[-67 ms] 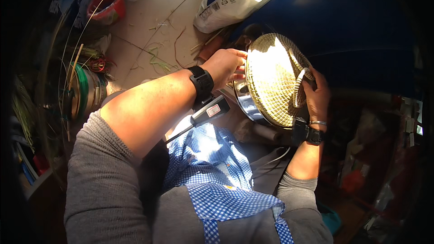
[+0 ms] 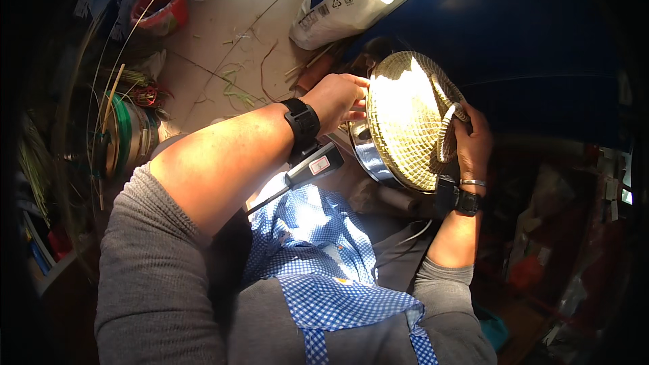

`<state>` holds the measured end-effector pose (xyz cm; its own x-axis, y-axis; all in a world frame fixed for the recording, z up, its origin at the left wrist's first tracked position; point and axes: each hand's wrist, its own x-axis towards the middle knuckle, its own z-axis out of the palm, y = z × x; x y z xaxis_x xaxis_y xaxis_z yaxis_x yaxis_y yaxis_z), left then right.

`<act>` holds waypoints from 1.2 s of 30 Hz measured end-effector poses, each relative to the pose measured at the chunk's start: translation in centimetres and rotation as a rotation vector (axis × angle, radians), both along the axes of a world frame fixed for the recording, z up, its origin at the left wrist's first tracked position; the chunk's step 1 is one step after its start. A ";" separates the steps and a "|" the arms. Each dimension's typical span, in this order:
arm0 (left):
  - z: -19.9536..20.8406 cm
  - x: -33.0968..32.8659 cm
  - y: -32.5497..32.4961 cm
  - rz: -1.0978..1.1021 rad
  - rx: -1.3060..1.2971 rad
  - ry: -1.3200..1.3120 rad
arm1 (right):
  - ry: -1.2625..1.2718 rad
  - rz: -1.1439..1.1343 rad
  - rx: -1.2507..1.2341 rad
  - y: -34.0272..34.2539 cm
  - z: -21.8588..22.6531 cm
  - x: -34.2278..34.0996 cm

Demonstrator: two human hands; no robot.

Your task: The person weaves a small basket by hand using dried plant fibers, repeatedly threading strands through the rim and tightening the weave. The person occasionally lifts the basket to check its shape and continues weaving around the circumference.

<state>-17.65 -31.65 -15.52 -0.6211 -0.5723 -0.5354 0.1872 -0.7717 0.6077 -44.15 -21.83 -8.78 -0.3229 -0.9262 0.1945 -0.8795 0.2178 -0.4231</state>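
A domed lid woven from pale straw (image 2: 400,122), with a wrapped loop handle (image 2: 447,132) on top, is tilted on its side in front of me. A shiny metal rim or pot (image 2: 373,160) shows along its near-left edge. At the lid's left edge my left hand (image 2: 336,103) is closed, its fingers bent against the rim; the fingertips are partly hidden. On the right side, my right hand (image 2: 475,140) grips the lid by the handle, with part of the fingers out of sight behind it. Strong sunlight washes out the weave's middle.
A white plastic bag (image 2: 338,10) stands beyond the lid, beside a dark blue surface (image 2: 534,34). A red bucket (image 2: 162,10) and a green-banded round container (image 2: 123,128) with long stalks stand at left. Plant scraps lie on the tiles (image 2: 223,47). A blue checked apron (image 2: 311,236) covers my lap.
The lid and my right hand have shifted very slightly. My left hand keeps its place at the rim.
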 end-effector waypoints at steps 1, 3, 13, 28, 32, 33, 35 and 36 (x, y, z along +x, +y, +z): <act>-0.1 0.0 -0.1 -0.016 -0.012 -0.008 | -0.027 -0.026 -0.047 -0.2 -0.2 -0.1; -0.6 -0.1 -0.4 -0.054 -0.041 -0.003 | 0.007 0.010 -0.083 -0.3 -0.4 -0.6; -2.0 -0.7 -0.7 -0.001 -0.024 -0.032 | 0.035 0.053 -0.085 0.5 -1.5 -3.1; -1.8 -1.0 -0.9 0.009 -0.041 -0.026 | 0.044 0.056 -0.018 0.5 -0.9 -2.8; -2.5 -1.3 -0.9 0.005 -0.045 -0.005 | 0.054 0.042 -0.042 0.5 -0.8 -2.1; -2.8 -1.2 -0.8 0.006 -0.048 0.002 | 0.009 0.005 -0.042 0.4 -0.8 -1.8; -3.1 -1.2 -1.0 -0.063 -0.006 -0.005 | -0.082 -0.119 -0.056 0.4 -0.8 -0.9; -3.2 -1.2 -1.1 -0.086 0.051 -0.061 | -0.067 -0.051 -0.108 0.4 -0.7 -0.6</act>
<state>-18.80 -32.72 -18.68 -0.6324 -0.4889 -0.6009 0.0826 -0.8138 0.5753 -44.75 -21.43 -9.45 -0.3852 -0.8828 0.2689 -0.8372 0.2117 -0.5042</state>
